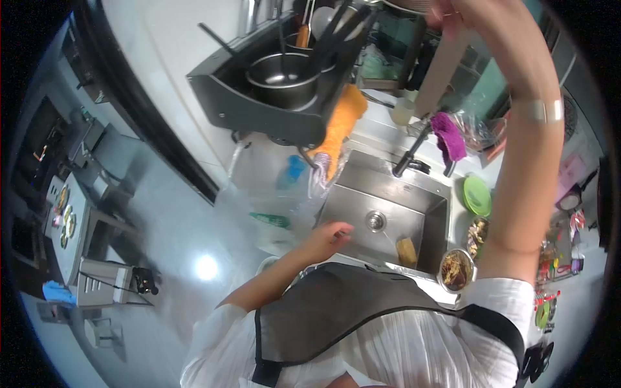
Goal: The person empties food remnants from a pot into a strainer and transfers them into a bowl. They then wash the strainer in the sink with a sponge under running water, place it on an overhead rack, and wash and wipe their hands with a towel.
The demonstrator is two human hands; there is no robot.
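Observation:
My left hand (331, 240) hangs over the near left edge of the steel sink (352, 194), its fingers loosely curled and nothing visible in them. At the top of the view my raised right hand (446, 16) has its fingers closed at the edge of a round metal strainer (409, 5), which is mostly cut off by the frame. Inside the sink, a yellowish sponge (406, 252) lies near the front right corner. The black faucet (407, 158) stands behind the basin with a purple cloth (447, 137) beside it.
A black wall rack (259, 119) holds a metal pot (283, 79). An orange cloth (343, 126) and a plastic bag (275, 194) hang below it. Right of the sink are a green bowl (477, 195) and a bowl of food (457, 270). A table (74, 242) stands far left.

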